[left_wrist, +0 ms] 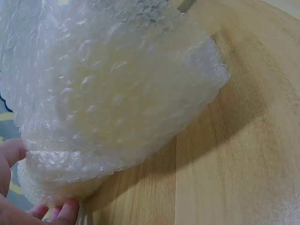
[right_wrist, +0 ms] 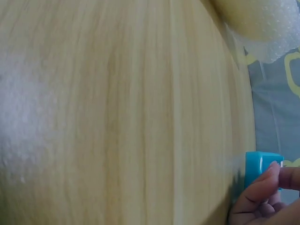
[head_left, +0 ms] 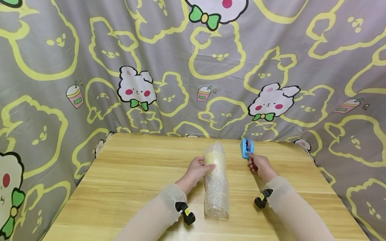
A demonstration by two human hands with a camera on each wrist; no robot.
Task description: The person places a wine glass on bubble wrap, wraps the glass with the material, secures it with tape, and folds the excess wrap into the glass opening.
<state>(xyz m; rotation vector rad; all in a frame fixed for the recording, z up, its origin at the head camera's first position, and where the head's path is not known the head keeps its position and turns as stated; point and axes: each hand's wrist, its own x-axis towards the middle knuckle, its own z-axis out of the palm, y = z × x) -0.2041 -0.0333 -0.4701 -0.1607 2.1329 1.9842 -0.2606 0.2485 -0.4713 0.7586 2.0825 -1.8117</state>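
A long bundle of bubble wrap [head_left: 215, 192] with something yellowish inside lies on the table, and what it encloses cannot be made out. My left hand [head_left: 197, 170] grips it near the far end, thumb on top and fingers at its side. The left wrist view shows the bubble wrap [left_wrist: 117, 93] close up, with fingertips [left_wrist: 70, 210] against its end. To the right stands a blue tape dispenser [head_left: 245, 149] with a tape roll [head_left: 248, 144] in it. At its near end, my right hand [head_left: 261, 165] pinches the tape's end; the strip itself is barely visible.
The wooden table [head_left: 135, 167] ends at a patterned grey curtain [head_left: 175, 60] behind and on both sides. The tape dispenser sits close to the far edge. Each wrist carries a small black camera [head_left: 187, 214].
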